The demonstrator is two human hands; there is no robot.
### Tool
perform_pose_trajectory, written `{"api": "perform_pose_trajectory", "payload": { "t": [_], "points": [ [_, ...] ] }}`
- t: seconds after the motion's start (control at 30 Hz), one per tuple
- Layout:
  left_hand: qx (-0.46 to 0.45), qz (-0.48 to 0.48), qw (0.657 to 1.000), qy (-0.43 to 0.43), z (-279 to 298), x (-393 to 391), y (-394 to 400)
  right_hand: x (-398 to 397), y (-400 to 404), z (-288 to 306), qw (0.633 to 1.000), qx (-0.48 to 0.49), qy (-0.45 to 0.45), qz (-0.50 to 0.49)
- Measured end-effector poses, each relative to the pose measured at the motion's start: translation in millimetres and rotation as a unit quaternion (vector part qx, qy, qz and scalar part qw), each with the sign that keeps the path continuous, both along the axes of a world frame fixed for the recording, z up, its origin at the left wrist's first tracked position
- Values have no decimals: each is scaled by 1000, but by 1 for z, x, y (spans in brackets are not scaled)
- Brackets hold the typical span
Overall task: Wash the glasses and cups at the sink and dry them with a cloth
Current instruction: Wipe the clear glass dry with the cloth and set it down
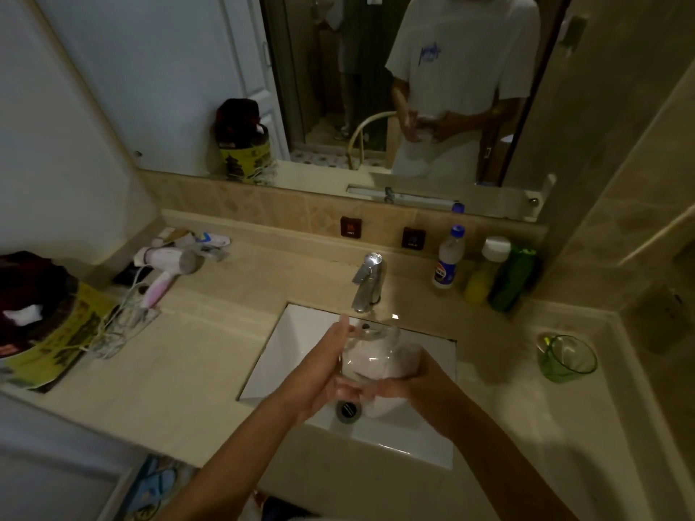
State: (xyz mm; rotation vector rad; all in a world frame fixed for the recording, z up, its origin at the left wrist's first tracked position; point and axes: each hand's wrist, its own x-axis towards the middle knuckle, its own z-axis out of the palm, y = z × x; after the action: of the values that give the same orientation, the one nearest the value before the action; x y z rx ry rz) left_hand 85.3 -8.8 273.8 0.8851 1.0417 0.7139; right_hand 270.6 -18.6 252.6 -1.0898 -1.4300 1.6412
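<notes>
Clear glass (370, 353) held over the white sink (297, 340), just near of the tap (366, 282), both hands on it. Left hand (323, 374) wraps the left side and base, fingers curled around, thumb up by the rim. Right hand (413, 377) grips the right side, pressing a pale pinkish cloth (376, 364) that shows through the glass wall and hangs a little below it. Motion blur on glass and fingers; cannot tell if cloth is inside or outside the glass. Drain (348, 409) sits directly under the hands.

Beige stone bench (180, 370) surrounds the sink. Green glass cup (566, 359) stands on the bench to the right, well apart from the sink, mouth tipped toward camera. Far right by the wall: white bottle with blue cap (447, 257), yellow bottle with white cap (485, 272), green bottle (513, 280), close together. Far left on the bench: pink-and-white hair dryer (169, 265) with cord trailing near, clutter behind it. Left edge: yellow-printed bag with dark contents (41, 317). Mirror (376, 88) above reflects a person in a white t-shirt holding the glass.
</notes>
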Motion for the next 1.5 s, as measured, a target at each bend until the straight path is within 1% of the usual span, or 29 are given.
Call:
{"api": "perform_pose_trajectory", "payload": {
  "t": [0.03,0.07,0.13,0.17,0.2,0.27,0.3,0.33,0.37,0.4,0.43,0.5,0.57,0.63,0.7,0.73,0.77,0.83,0.87,0.9,0.93,1.0,1.03,1.1,1.17,1.27,1.33,1.43,1.5],
  "points": [
    [-84,-13,995,-51,5,-2,2,0,-1,-1,998,23,-51,0],
    [-127,-17,990,-64,6,-4,4,0,-2,-3,994,41,-99,11],
    [-122,-10,992,-36,5,0,9,0,1,-7,991,47,-125,19],
    [-91,3,996,-12,4,3,11,0,4,-6,994,39,-99,10],
    [-44,8,999,6,2,6,14,-1,7,-3,999,23,-43,4],
    [91,-20,993,72,-2,8,19,-1,16,0,992,-18,122,35],
    [158,-46,980,112,-4,6,21,1,21,1,981,-33,182,62],
    [202,-69,968,133,-6,3,25,3,24,3,977,-43,194,70],
    [210,-82,965,133,-8,-1,29,7,27,6,980,-59,177,68],
    [187,-90,972,106,-9,-4,33,12,30,7,986,-65,140,55],
    [133,-91,986,50,-8,-5,38,17,32,9,992,-57,96,52],
    [-22,-87,993,-75,-9,-6,50,24,37,12,999,-32,0,44],
    [-113,-118,984,-78,-7,-4,57,25,41,15,995,-31,-53,76],
    [-128,-172,976,-31,-6,0,59,23,42,14,992,-27,-82,89],
    [-75,-183,980,32,-4,7,57,24,39,12,996,-46,-58,57],
    [-22,-179,980,87,-6,11,57,25,38,12,996,-63,-28,55],
    [41,-176,971,155,-7,14,56,25,37,12,994,-85,4,63],
    [181,-194,927,264,-12,17,54,27,38,11,986,-146,44,72],
    [216,-204,912,282,-17,17,53,28,39,9,983,-167,45,66],
    [223,-203,911,282,-18,18,51,29,41,6,982,-175,35,59],
    [196,-193,925,263,-17,18,50,31,43,4,983,-175,18,55],
    [69,-182,965,176,-10,16,51,31,46,8,986,-148,-17,80],
    [-1,-182,976,118,-11,16,53,31,47,12,985,-127,-33,109],
    [-61,-190,978,54,-15,14,55,26,48,21,981,-93,-54,163],
    [-52,-187,980,33,-16,15,51,24,46,22,979,-76,-35,187],
    [-44,-129,991,12,-16,16,45,25,42,16,991,-58,43,116],
    [-39,-94,995,-8,-17,15,43,28,39,13,992,-3,76,99],
    [-26,-48,998,-21,-14,15,36,30,28,19,997,46,52,-43],
    [-17,-9,999,-45,-11,20,34,27,18,21,987,79,47,-132]
  ]
}}
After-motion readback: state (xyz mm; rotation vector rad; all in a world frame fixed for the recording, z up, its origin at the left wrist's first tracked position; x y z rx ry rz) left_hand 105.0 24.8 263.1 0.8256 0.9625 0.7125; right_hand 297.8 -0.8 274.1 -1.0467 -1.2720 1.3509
